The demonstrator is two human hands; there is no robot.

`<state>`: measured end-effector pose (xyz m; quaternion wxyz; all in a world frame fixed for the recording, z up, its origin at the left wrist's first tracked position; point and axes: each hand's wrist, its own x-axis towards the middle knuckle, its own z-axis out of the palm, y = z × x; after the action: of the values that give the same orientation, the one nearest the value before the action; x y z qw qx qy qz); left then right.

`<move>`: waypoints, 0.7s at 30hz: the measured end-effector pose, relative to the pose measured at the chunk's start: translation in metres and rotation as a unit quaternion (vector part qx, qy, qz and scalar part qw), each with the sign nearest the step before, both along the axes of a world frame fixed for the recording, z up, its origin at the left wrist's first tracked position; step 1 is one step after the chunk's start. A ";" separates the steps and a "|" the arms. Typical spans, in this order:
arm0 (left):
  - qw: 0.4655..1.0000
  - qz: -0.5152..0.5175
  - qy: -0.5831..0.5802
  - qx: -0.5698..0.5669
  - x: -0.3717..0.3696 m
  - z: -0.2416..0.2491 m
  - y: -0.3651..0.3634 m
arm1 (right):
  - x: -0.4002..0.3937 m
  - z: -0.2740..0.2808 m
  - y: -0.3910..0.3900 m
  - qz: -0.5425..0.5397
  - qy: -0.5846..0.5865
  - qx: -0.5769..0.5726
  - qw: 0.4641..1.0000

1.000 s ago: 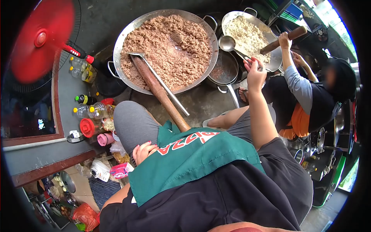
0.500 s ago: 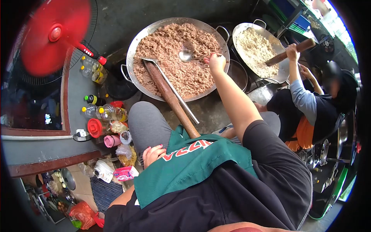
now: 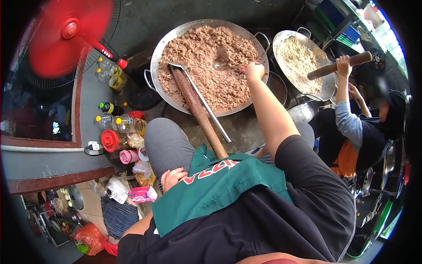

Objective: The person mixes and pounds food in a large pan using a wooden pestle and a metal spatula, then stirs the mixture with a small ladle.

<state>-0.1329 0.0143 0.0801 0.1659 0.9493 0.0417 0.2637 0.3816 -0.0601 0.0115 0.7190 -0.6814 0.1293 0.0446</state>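
Observation:
A wide metal wok (image 3: 154,55) with two handles holds a heap of brownish, crumbly food (image 3: 211,48). My right hand (image 3: 254,70) is closed on the handle of a ladle (image 3: 220,65) at the wok's right side, and the ladle's bowl rests in the food. A thick wooden paddle (image 3: 198,108) and a long metal-handled spatula (image 3: 204,103) lean over the wok's near rim, side by side, with the paddle's lower end against the green apron (image 3: 220,189). Palm down on my thigh lies my left hand (image 3: 173,177), fingers apart and holding nothing.
On the right, a co-worker (image 3: 351,127) grips a wooden paddle (image 3: 340,66) over a second wok (image 3: 327,90) of pale food (image 3: 299,64). A red fan (image 3: 70,28), bottles (image 3: 127,124) and a red-lidded jar (image 3: 110,141) stand at the left. A gas-side pot (image 3: 278,90) sits between the woks.
The view has shifted slightly, so the woks sit farther right. My right hand still holds the ladle in the food. The co-worker's paddle has changed angle a little.

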 end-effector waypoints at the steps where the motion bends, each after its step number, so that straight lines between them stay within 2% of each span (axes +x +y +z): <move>1: 1.000 -0.001 -0.004 0.006 -0.001 -0.001 0.000 | 0.000 -0.001 0.002 -0.005 0.003 -0.004 1.000; 6: 1.000 0.023 -0.013 -0.006 -0.004 -0.004 -0.004 | 0.005 -0.011 0.008 -0.020 0.006 -0.036 0.999; 9: 1.000 0.027 -0.004 -0.014 -0.006 -0.002 -0.005 | 0.001 -0.013 0.010 -0.042 0.005 -0.011 0.999; 21: 0.999 0.032 -0.015 0.021 -0.005 0.000 -0.003 | 0.003 -0.034 0.007 -0.021 -0.020 -0.051 0.998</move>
<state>-0.1382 0.0111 0.0800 0.1382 0.9467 0.0640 0.2839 0.3850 -0.0531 -0.0226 0.6866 -0.7150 0.1311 0.0095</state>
